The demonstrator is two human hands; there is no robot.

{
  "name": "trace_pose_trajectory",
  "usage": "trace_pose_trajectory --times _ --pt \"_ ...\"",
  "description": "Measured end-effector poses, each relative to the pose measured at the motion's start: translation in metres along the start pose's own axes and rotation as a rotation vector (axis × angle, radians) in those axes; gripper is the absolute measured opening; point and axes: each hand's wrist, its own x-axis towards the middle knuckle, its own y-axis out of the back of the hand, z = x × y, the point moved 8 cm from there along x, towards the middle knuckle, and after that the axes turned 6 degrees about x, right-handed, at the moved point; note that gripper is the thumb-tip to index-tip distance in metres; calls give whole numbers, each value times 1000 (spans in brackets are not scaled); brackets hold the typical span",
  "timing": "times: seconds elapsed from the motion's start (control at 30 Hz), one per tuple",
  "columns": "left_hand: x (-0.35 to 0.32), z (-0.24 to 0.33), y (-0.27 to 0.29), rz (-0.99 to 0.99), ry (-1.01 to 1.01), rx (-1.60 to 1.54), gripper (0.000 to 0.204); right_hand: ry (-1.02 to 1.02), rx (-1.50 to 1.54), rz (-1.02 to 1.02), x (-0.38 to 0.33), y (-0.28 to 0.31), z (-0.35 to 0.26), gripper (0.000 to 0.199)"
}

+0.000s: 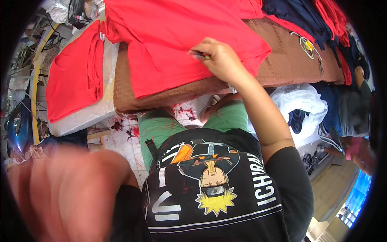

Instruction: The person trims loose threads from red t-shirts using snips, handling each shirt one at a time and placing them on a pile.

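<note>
A red garment (161,44) lies spread over a brown-covered padded table, part of its lower edge hanging past the front. Over its right part, my right hand (222,60) is closed round a small dark tool (200,55) with a yellow-green spot; its exact kind is too small to make out. My left hand (68,193) is raised near the camera at the lower left, away from the cloth. Motion smears its fingers.
To the left, another red garment (76,72) lies on a plastic-wrapped surface (109,76). Navy clothing (300,18) and a white cord with a yellow piece (308,45) are at the right. A plastic bag (314,105) stands below; another person (358,105) is at far right.
</note>
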Motion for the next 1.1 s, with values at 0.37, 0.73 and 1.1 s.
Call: trace_pose_trajectory --times 0.37,0.73,1.1 --pt "-191 -128 -178 -487 691 256 22 -147 -142 28 5 -37 26 18" --pt "-198 -156 -183 -681 962 -13 19 -161 -121 -18 -18 -30 11 18" --pt "-213 -163 -191 -732 1162 -272 20 -55 -115 -129 -35 -44 -8 26"
